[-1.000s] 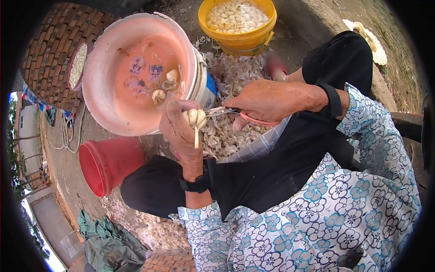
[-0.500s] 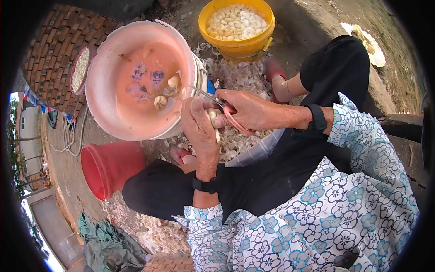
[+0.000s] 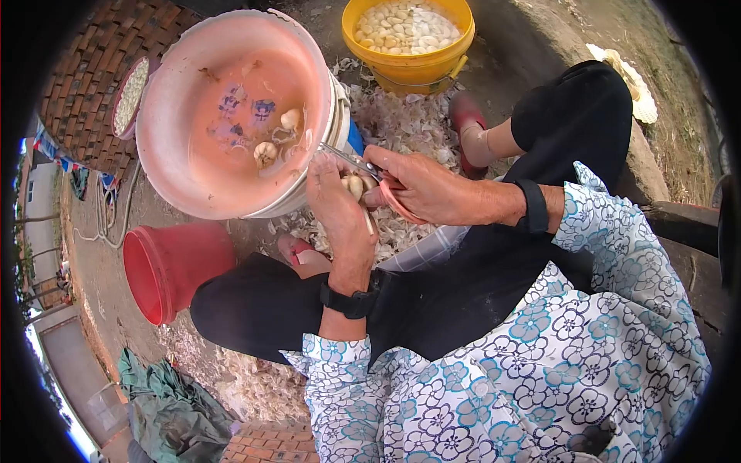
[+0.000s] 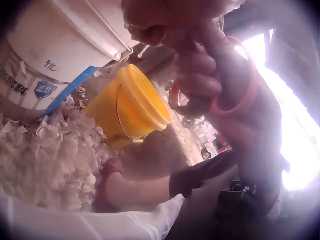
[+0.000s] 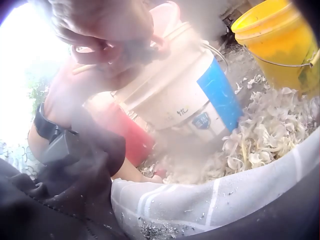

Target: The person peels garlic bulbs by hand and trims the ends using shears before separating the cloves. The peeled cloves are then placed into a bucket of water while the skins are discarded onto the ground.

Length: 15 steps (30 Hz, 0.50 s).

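In the head view my left hand (image 3: 341, 207) grips a garlic bulb (image 3: 355, 186), its stem (image 3: 370, 222) pointing down toward the wrist. My right hand (image 3: 448, 187) holds a pair of scissors (image 3: 397, 204) by the pink handles. The metal blades (image 3: 346, 157) reach past the left fingertips toward the basin. The right thumb lies against the bulb's side. Below and left of the blades, two garlic bulbs (image 3: 265, 154) lie in the pink basin (image 3: 166, 116). In the left wrist view the right fingers curl through the pink handle loop (image 4: 245, 95); glare blurs the hands in both wrist views.
The basin sits on a white bucket (image 5: 165, 95). Beyond stands a yellow bucket (image 3: 409, 65) of peeled cloves. A red bucket (image 3: 181, 266) lies at the left. Garlic skins (image 3: 401, 123) cover the ground, and a grey checked cloth (image 5: 200, 205) hangs between the knees.
The hands have come together and the left has moved right with the bulb. The scissors, earlier at the bulb's side, now point over the left fingers, and the right thumb is against the bulb.
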Tool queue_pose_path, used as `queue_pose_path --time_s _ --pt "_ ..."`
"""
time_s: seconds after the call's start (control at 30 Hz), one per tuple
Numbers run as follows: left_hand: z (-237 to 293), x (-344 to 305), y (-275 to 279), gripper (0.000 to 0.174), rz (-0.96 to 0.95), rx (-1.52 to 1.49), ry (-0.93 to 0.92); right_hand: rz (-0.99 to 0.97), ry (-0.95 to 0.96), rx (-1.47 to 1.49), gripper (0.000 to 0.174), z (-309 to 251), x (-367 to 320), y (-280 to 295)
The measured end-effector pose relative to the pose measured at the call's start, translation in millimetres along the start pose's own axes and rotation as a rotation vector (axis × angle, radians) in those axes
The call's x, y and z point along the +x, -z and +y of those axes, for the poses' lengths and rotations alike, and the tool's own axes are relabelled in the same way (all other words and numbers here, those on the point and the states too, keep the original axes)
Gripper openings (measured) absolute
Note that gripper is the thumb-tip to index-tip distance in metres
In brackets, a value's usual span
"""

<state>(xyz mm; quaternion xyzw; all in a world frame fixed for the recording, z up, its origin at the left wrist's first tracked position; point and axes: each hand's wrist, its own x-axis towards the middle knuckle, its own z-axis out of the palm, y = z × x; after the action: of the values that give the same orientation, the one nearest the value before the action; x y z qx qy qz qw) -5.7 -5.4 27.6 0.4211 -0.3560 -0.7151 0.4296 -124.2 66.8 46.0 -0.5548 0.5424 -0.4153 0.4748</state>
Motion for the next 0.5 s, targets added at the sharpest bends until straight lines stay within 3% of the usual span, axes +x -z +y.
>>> queue_pose_path --time_s 0.03,0.13,0.27,0.33,0.37,0.4,0.5 --pt "-2.2 3.3 1.0 0.027 -0.001 0.0 -0.015 0.022 0.09 -0.063 0.019 8.7 0.8 -2.1" --pt "4.4 1.1 1.0 0.027 0.019 0.019 0.109 0.016 -0.009 -0.046 0.019 10.9 1.4 -5.1" --pt "-3.4 11.1 11.3 0.024 -0.008 -0.017 0.215 -0.007 0.019 -0.047 0.015 20.6 6.9 4.4" --pt "0.8 11.9 8.9 0.022 -0.04 -0.006 0.154 -0.113 0.015 0.345 0.025 29.5 18.0 10.7" --pt "2.6 11.6 8.4 0.02 -0.066 0.008 0.098 -0.181 -0.129 0.521 0.022 32.3 13.9 17.1" --pt "3.1 11.2 9.2 0.02 -0.07 0.007 0.094 -0.179 -0.124 0.517 0.022 31.6 13.2 18.5" --pt "-3.0 14.8 16.2 0.017 -0.102 0.144 -0.069 -0.32 -0.278 0.902 0.02 36.4 13.8 18.8"
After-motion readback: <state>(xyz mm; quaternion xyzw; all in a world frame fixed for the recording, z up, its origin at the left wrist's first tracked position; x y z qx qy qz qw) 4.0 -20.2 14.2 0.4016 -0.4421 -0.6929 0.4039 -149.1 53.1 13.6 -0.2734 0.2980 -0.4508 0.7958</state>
